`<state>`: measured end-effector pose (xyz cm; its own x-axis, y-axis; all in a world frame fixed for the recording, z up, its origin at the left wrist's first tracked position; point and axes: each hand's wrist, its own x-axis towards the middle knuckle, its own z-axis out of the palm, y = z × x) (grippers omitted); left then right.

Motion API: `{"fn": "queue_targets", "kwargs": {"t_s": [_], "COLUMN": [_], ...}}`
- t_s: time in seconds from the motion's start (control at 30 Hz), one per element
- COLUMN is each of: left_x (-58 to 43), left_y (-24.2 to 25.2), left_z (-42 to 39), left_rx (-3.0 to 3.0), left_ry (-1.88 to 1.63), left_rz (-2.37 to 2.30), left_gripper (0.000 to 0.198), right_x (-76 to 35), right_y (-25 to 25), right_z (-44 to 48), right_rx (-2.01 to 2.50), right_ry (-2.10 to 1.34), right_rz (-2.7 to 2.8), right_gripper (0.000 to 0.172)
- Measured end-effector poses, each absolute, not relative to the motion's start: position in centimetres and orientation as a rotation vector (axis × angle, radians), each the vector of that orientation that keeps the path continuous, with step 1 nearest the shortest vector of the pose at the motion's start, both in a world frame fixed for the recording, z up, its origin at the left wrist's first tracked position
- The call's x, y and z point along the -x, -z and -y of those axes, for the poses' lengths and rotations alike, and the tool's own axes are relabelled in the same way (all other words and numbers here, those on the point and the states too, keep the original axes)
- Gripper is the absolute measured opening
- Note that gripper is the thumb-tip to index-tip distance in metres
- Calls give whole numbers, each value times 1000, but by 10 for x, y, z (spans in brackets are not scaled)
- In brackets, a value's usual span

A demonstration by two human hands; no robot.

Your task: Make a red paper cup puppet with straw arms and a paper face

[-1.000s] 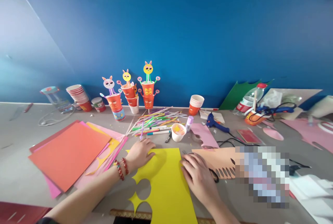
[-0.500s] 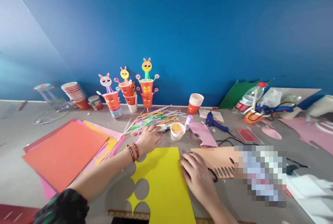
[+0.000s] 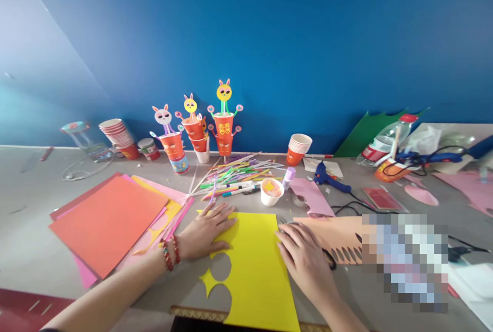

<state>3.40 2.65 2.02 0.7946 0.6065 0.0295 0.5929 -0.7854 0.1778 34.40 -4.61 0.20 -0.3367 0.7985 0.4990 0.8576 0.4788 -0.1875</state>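
A yellow sheet with round cut-outs along its left side lies in front of me, reaching the table's front edge. My left hand, with red bead bracelets at the wrist, rests flat on its upper left part, fingers spread. At the sheet's right edge lies my right hand, palm down, over black-handled scissors that are mostly hidden. An orange-peach sheet with leaf-shaped holes lies to the right of that hand.
Behind the hands are markers, colored strips, a white cup and a glue stick. Decorated cups stand further back. Orange paper lies left; a blue glue gun and bottle are right.
My left hand has come back from beside the markers and now lies on the yellow sheet. My right hand stays at the sheet's right edge. The view has shifted slightly.
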Motion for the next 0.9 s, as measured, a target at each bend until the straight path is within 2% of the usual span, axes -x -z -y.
{"fn": "queue_targets", "kwargs": {"t_s": [0.23, 0.5, 0.7, 0.9], "left_x": [-58, -60, -49, -52], "left_y": [-13, -13, -15, -13], "left_z": [-20, -16, -23, -28], "left_rx": [-2736, -2703, -2660, -2571], "left_ry": [-295, -387, -398, -582], "left_rz": [-1082, -1089, -1023, -1090], "left_gripper": [59, 58, 56, 52], "right_x": [-346, -298, -282, -289], "right_y": [-10, -45, -24, -15], "right_z": [54, 37, 17, 11], "right_rx": [1306, 1169, 1181, 1119], "right_ry": [220, -149, -245, -363], "right_rz": [2212, 2471, 2560, 2428], "right_gripper": [24, 27, 19, 16]}}
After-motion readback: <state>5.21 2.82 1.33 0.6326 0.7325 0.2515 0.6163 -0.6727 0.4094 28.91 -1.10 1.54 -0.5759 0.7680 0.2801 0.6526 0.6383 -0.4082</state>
